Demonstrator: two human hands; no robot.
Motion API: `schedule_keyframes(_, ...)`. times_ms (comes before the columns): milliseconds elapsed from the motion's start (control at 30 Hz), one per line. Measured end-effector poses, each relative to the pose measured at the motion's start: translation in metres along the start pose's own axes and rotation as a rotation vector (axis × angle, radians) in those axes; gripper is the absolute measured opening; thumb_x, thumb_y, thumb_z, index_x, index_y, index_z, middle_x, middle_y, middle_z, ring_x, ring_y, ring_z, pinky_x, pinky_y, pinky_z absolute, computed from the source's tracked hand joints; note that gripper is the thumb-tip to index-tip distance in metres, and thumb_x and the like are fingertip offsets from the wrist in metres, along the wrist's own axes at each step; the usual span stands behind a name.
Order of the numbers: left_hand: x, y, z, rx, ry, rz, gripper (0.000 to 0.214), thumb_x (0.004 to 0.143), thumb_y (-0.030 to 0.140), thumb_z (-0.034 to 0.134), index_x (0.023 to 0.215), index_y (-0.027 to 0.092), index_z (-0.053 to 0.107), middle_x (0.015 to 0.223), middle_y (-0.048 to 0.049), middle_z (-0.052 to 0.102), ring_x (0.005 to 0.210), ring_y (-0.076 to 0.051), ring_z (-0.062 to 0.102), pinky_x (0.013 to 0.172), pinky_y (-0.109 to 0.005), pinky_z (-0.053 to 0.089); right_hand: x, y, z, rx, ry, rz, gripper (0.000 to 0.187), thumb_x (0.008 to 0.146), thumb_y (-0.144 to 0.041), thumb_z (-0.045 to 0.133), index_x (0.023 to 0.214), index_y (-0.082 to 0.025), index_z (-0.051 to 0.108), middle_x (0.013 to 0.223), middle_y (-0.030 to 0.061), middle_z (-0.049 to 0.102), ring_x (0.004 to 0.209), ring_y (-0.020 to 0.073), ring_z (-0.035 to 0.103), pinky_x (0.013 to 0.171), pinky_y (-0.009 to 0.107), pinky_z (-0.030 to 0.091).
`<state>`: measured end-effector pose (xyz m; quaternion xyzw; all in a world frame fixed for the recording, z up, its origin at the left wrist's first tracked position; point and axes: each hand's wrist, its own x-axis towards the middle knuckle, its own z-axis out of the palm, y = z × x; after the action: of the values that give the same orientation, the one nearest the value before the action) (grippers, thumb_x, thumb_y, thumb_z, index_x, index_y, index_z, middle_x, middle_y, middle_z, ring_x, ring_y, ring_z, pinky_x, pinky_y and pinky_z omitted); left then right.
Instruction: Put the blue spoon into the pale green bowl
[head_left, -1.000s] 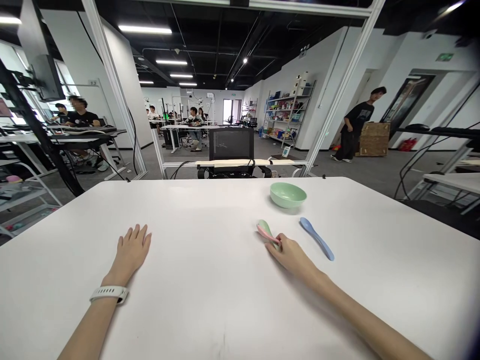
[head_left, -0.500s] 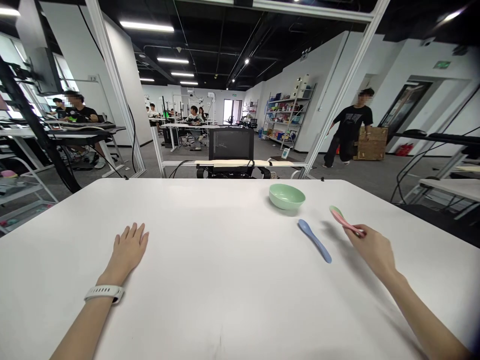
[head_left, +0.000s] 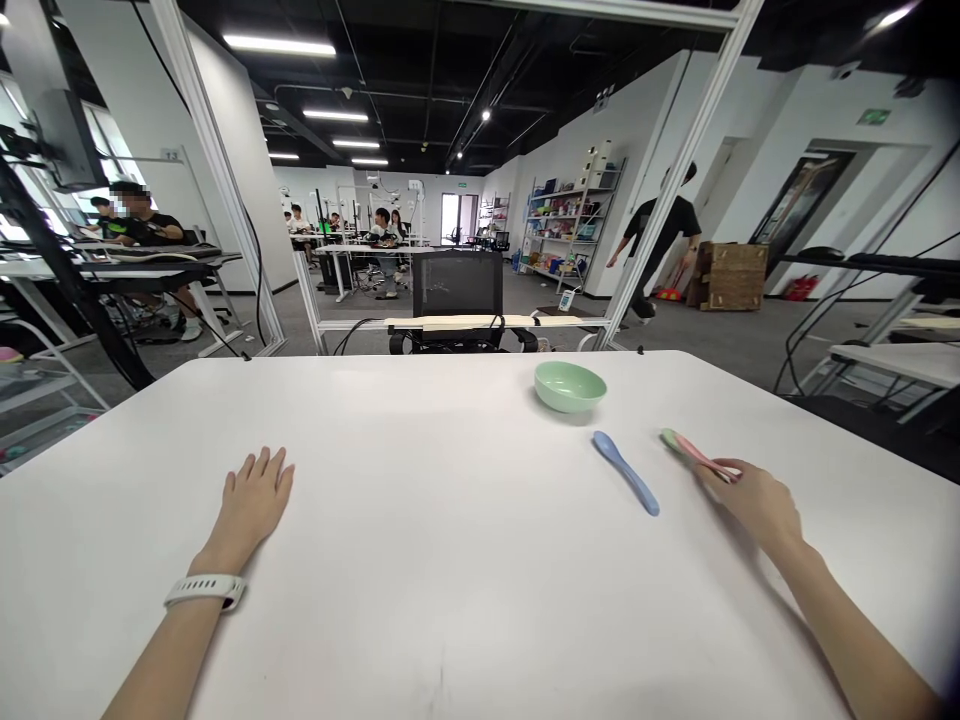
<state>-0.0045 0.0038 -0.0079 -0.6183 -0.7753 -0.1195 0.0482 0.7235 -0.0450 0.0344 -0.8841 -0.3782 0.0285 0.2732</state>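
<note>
Pinched in my right hand point(head_left: 757, 505) are a pink spoon point(head_left: 697, 453) and a green spoon point(head_left: 669, 438), lying against each other with their bowls pointing away to the left. They are low over the table or touching it; I cannot tell which. A blue spoon point(head_left: 626, 473) lies on the table to the left of that hand. Farther back stands a light green bowl point(head_left: 570, 388), upright, its inside partly visible. On the left, my left hand point(head_left: 256, 497) rests palm down with its fingers stretched out, touching only the tabletop.
The white table point(head_left: 420, 560) spans the foreground. Beyond its far edge are a black mesh chair point(head_left: 457, 285) and a metal frame point(head_left: 675, 150). A person point(head_left: 664, 235) walks at the back right near a wooden box point(head_left: 731, 277).
My right hand has lowered the pink and green spoons toward the table and moved slightly right. The person behind has walked left, away from the wooden box. My left hand stays in place.
</note>
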Motion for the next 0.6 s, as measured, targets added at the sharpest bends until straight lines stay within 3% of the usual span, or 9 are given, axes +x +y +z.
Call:
schedule_keyframes(100,-0.001,0.001,0.000,-0.004,0.000,-0.007,0.075,0.109,0.042,0.019,0.166,0.007,0.053,0.177,-0.0228,0.047,0.166,-0.041,0.041,0.135,-0.064,0.033,-0.006,-0.010,-0.005,0.012,0.036,-0.034,0.053,0.093,-0.056,0.057,0.125,-0.016,0.071,0.102,0.0270,0.077,0.102,0.0450,0.071,0.080,0.048,0.048)
schedule_keyframes(167,-0.002,0.001,0.000,-0.009,0.005,-0.011,0.074,0.109,0.042,0.020,0.166,0.009,0.053,0.177,-0.0219,0.048,0.166,-0.040,0.041,0.135,-0.063,0.033,-0.014,-0.023,-0.006,0.065,0.039,-0.101,0.051,0.097,-0.053,0.051,0.125,-0.014,0.067,0.098,0.0243,0.075,0.098,0.0412,0.070,0.084,0.046,0.048)
schedule_keyframes(333,-0.002,0.002,-0.002,-0.010,0.003,-0.012,0.072,0.110,0.042,0.023,0.166,0.010,0.054,0.177,-0.0214,0.048,0.167,-0.039,0.040,0.136,-0.062,0.033,-0.060,-0.080,0.011,0.208,-0.048,-0.388,0.030,0.098,-0.046,0.046,0.098,-0.021,0.064,0.095,0.0185,0.072,0.086,0.0313,0.065,0.083,0.041,0.048)
schedule_keyframes(400,-0.002,0.002,-0.003,0.000,-0.005,-0.009,0.072,0.110,0.041,0.021,0.167,0.010,0.053,0.178,-0.0214,0.048,0.167,-0.039,0.040,0.135,-0.062,0.033,-0.087,-0.105,0.023,0.237,-0.129,-0.483,0.031,0.099,-0.051,0.047,0.089,-0.024,0.059,0.087,0.0140,0.069,0.077,0.0274,0.061,0.075,0.039,0.047)
schedule_keyframes(500,-0.002,0.002,-0.003,0.027,-0.014,-0.013,0.072,0.110,0.040,0.020,0.167,0.010,0.052,0.178,-0.0205,0.048,0.166,-0.039,0.041,0.135,-0.061,0.034,-0.129,-0.137,0.040,0.222,-0.242,-0.521,0.042,0.106,-0.062,0.043,0.081,-0.028,0.048,0.078,0.0068,0.061,0.066,0.0212,0.052,0.066,0.036,0.041)
schedule_keyframes(600,-0.001,0.002,-0.002,0.048,-0.009,-0.004,0.072,0.111,0.039,0.019,0.167,0.009,0.052,0.178,-0.0210,0.048,0.166,-0.040,0.042,0.134,-0.061,0.035,-0.160,-0.160,0.049,0.204,-0.314,-0.548,0.042,0.109,-0.060,0.047,0.080,-0.029,0.044,0.082,0.0062,0.061,0.068,0.0202,0.055,0.067,0.034,0.041)
